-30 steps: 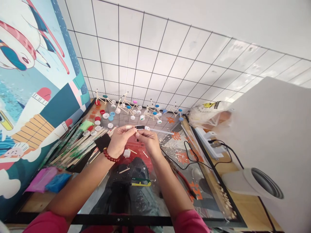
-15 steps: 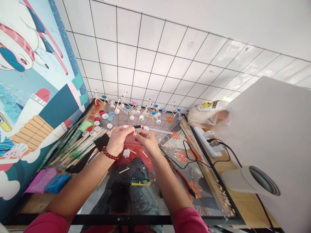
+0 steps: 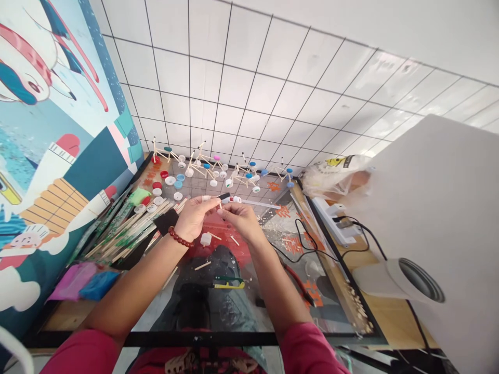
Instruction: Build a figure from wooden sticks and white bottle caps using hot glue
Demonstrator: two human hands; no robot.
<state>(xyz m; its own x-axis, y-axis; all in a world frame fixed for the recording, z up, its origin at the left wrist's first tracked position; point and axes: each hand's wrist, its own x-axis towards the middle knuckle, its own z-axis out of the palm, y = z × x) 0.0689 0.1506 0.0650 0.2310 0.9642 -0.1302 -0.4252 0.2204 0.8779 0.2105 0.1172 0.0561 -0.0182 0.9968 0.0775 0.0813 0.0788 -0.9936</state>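
Two bare hands meet near the centre of the frame, and we find one small pale stick (image 3: 220, 205) between them. The left hand (image 3: 194, 215) pinches it from the left, thumb against forefinger; the right hand (image 3: 244, 221) pinches it from the right, its fingertips close to the other's. We cannot tell how much of the stick the fingers hide. We judge it to be wood: very light, stiff, unlikely to slip, yet thin enough to snap if bent. We advise a fingertip hold close to each end, with little pressure across the middle. Lower in the frame, beneath the hands, we note a white block (image 3: 206, 239) and a loose stick (image 3: 202, 265); at centre left lies a bundle of longer sticks (image 3: 128, 234).
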